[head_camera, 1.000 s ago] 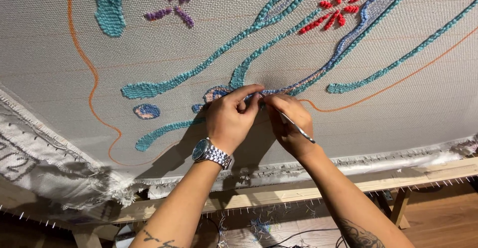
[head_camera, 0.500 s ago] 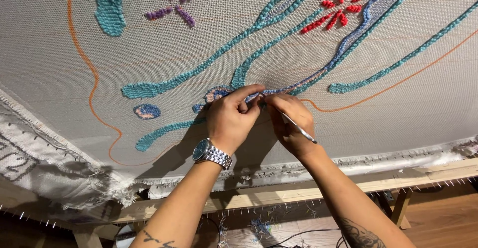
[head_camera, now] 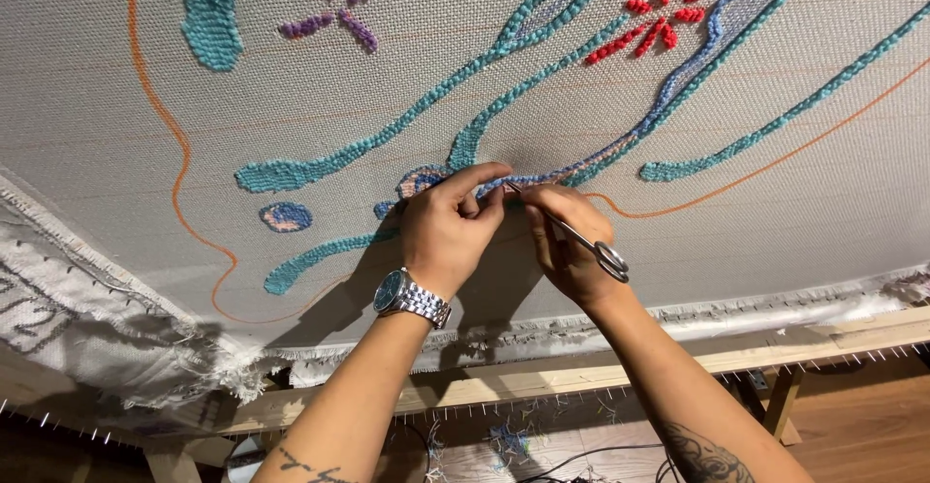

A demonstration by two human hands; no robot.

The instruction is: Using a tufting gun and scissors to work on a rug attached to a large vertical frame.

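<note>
A grey backing cloth (head_camera: 407, 66) is stretched on a wooden frame, with teal, blue, purple and red tufted yarn patterns on it. My left hand (head_camera: 450, 231), with a metal wristwatch (head_camera: 412, 297), pinches the yarn at a blue-pink tufted line (head_camera: 542, 181) in the middle of the cloth. My right hand (head_camera: 572, 246) holds small metal scissors (head_camera: 581, 241), their tips pointing at the same spot right beside the left fingertips. The two hands touch each other.
Orange drawn outlines (head_camera: 174, 154) curve over the cloth. The frayed white cloth edge (head_camera: 174, 357) hangs over the wooden frame bar (head_camera: 542, 381) studded with small nails. Below are a wooden floor (head_camera: 862, 430), yarn scraps and a dark cable (head_camera: 581, 459).
Both hands stay at the same spot on the blue-pink line; the fingers and scissors shift only slightly.
</note>
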